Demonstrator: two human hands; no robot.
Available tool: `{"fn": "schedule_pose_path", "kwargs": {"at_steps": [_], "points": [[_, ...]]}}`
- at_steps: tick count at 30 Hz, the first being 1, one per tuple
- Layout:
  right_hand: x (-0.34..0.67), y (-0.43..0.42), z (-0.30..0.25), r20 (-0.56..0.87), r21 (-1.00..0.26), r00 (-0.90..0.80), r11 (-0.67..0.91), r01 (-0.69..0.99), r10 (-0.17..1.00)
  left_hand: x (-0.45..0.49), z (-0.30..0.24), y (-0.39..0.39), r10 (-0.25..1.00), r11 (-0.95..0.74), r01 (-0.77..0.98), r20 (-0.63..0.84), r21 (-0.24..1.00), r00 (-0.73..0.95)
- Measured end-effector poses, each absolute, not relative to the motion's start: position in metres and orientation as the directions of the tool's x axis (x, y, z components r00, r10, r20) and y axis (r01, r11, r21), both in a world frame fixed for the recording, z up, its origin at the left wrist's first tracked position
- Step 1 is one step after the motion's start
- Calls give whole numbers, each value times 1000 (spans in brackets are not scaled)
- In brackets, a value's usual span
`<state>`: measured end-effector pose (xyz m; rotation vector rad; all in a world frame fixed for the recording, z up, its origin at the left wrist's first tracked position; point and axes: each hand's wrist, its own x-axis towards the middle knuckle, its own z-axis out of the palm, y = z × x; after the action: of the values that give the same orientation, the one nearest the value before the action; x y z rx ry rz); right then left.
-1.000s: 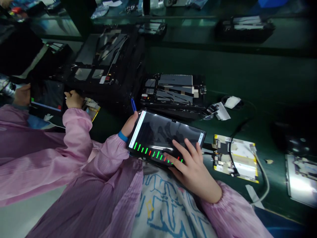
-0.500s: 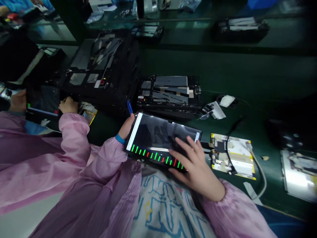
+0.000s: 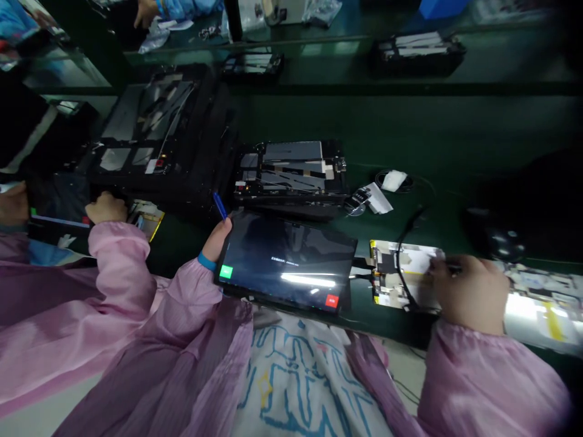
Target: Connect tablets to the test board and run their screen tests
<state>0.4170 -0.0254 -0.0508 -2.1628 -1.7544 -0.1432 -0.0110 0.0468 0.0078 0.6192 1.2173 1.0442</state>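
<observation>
My left hand (image 3: 217, 241) grips the left edge of a tablet screen (image 3: 282, 261), tilted face up in front of me. The display is dark with a green box at the left, a red box at lower right and small white text. A blue pen (image 3: 219, 206) sticks up beside the left thumb. Flat cables run from the screen's right edge to an opened tablet assembly (image 3: 385, 273) with a black cable (image 3: 401, 258) lying across it. My right hand (image 3: 473, 294), slightly blurred, is curled closed over the assembly's right end. What its fingers pinch is hidden.
Stacks of opened tablet units (image 3: 291, 173) stand behind the screen and further left (image 3: 150, 133). A coiled cable (image 3: 394, 181) lies at the back right. A silvery panel (image 3: 542, 309) lies far right. A co-worker's hand (image 3: 107, 208) works at another screen on the left.
My right hand has left the screen and moved right to the assembly. The display changed from green and red bars to a dark page with two boxes. The view has shifted slightly.
</observation>
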Motion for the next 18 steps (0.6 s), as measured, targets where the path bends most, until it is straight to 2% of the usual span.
{"fn": "schedule_pose_path", "kwargs": {"at_steps": [4,7,9,11,18], "points": [[391,-31,-16,99,-562,338,-227,795,936,-15,5,47,886,428,-284,-460,858,-56],[365,-37,5,-73,-800,83,-108,591,994,-18,4,49,879,441,-258,-472,860,-70],[350,-38,9,-136,-855,-68,-83,512,988,-19,2,51,883,425,-265,-461,865,-87],[340,-36,6,-206,-876,-151,-114,468,967,-20,-2,52,894,390,-288,-434,875,-110],[330,-29,-4,-303,-917,-225,-219,334,926,-24,-12,52,943,266,-323,-315,908,-110]]}}
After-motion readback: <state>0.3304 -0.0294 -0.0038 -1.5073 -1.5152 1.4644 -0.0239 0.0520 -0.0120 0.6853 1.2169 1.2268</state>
